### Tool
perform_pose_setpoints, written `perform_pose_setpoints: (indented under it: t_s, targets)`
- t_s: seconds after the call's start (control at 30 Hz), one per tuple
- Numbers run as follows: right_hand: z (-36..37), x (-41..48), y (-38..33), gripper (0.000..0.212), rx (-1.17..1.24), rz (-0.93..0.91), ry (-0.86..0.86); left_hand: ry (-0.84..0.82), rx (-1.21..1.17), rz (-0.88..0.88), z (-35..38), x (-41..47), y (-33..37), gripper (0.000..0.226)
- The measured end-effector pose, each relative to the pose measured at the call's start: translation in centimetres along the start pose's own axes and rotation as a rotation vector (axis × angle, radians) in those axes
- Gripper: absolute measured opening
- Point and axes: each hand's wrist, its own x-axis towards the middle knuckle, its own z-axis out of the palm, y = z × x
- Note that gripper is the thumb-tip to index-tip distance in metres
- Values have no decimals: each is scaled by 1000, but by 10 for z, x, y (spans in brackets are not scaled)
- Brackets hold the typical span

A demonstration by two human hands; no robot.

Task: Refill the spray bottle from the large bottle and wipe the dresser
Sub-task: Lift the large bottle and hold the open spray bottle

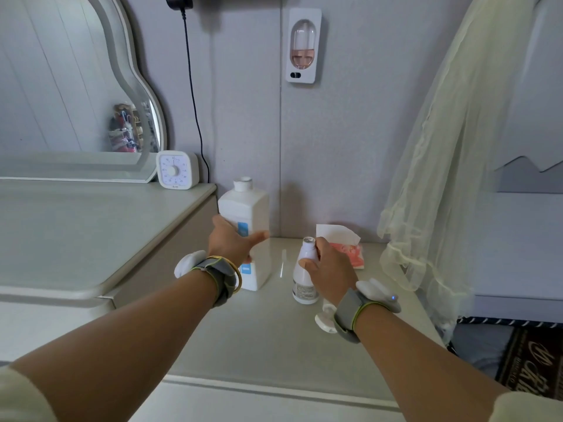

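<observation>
Two white bottles stand upright on the low table (274, 345) in front of you, near each other but not touching. Both have their tops off.

The large bottle (243, 205) is on the left and has blue labels. Your left hand (231, 243) holds it around the middle, with your thumb across the front and your fingers wrapped behind it.

The small spray bottle (304, 287) is on the right. Your right hand (330, 266) holds it near the neck, with your thumb on the front and your fingers curled around the far side.

Just beside your right wrist, a white part (323, 322) lies on the table. It looks like the spray top, but your wrist hides some of it. Both wrists wear grey bands.

Behind the spray bottle is a pink tissue pack (350, 254) with a white tissue sticking up.

To the left is the taller dresser (76, 226). A white timer (176, 169) sits at its back corner, next to a wavy mirror (61, 86). A black cord (193, 95) hangs down the wall behind the timer.

High on the wall is a white dispenser (303, 45) with pink liquid inside. A pale net curtain (441, 178) hangs on the right, and a dark rug (533, 360) lies on the floor below it.
</observation>
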Motion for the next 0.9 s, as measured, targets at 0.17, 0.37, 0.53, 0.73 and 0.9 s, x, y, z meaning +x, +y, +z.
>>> perform_pose_setpoints:
  t_s: [0.17, 0.37, 0.53, 0.73, 0.9]
  targets:
    - [1, 1, -2, 27, -57, 39, 11, -147, 299, -88, 3, -8, -13, 109]
    - [-3, -3, 0, 31, -83, 46, 10, -386, 198, -356, -2, -34, 1, 53]
    - [-6, -5, 0, 29, -50, 46, -11, -523, 363, 52, 21, -40, 9, 23]
    - [-8, -3, 1, 29, -59, 27, -10, -321, 762, 501, 63, -8, 0, 50]
    - [-5, -2, 3, 25, -17, 18, -1, -402, 1029, 487, 83, 7, -8, 38]
